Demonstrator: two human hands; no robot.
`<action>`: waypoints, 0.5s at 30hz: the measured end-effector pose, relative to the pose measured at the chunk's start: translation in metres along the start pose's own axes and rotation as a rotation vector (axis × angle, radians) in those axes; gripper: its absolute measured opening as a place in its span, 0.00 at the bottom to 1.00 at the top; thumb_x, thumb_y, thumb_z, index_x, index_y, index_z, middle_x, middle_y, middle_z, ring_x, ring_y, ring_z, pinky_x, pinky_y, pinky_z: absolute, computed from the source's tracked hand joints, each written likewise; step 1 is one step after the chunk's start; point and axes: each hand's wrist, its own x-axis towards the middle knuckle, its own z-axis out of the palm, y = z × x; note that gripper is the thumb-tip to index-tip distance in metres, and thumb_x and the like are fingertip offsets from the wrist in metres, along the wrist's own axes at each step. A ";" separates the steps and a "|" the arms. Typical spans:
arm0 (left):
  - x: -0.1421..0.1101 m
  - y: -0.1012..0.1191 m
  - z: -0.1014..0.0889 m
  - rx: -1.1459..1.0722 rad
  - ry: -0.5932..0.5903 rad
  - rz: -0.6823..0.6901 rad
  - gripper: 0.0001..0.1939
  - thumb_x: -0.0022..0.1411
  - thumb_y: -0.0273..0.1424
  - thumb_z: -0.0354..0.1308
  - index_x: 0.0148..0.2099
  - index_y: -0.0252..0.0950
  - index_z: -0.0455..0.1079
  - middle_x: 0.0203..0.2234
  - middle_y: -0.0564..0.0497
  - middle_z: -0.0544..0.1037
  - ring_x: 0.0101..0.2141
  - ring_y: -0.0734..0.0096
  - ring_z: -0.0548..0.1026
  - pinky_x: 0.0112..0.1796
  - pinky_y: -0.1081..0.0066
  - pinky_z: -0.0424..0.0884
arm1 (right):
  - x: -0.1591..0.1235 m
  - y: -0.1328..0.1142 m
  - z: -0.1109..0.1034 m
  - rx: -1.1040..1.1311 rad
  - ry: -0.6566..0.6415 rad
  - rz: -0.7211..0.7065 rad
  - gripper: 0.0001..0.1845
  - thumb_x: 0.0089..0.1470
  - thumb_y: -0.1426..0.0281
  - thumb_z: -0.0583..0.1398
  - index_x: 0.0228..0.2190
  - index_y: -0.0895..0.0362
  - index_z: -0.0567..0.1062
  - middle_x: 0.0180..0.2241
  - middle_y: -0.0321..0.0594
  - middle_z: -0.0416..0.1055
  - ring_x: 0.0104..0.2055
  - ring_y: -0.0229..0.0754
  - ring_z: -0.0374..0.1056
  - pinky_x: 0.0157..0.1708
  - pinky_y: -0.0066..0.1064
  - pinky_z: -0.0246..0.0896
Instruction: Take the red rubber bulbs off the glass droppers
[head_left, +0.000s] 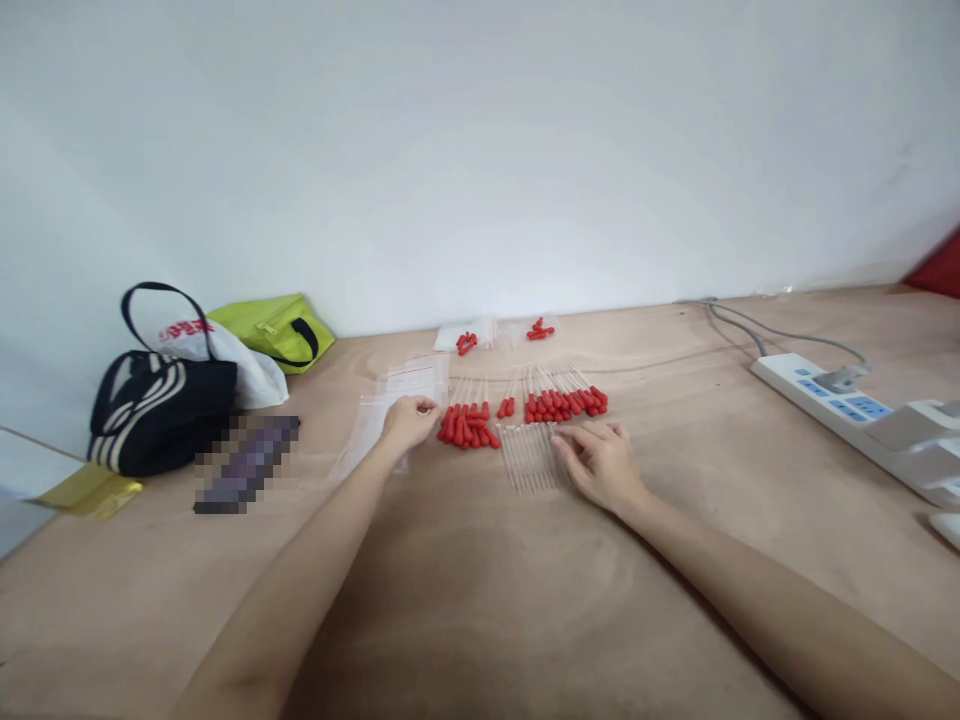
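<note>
The bulbs [553,408] are bright red and the thin tubes [529,465] clear, against a light-brown table [450,590]. A black bag [169,405] bears wavy pale stripes. The lime-green bag [271,318] is plain, the power strip [787,375] white with blue sockets [850,407].

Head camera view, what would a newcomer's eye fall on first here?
Probably the red bulbs on thin clear stems, bunched mid-table between and just beyond the left hand and right hand. Next, likely the lime-green bag near the wall at the left, behind a black striped bag. The white power strip stands out at the right.
</note>
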 end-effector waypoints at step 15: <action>0.033 0.024 -0.002 0.212 -0.186 -0.101 0.08 0.44 0.33 0.57 0.23 0.32 0.70 0.23 0.43 0.76 0.32 0.58 0.74 0.31 0.69 0.65 | 0.000 0.003 -0.002 0.087 -0.233 0.274 0.13 0.49 0.66 0.52 0.26 0.53 0.76 0.23 0.35 0.74 0.25 0.39 0.67 0.34 0.32 0.53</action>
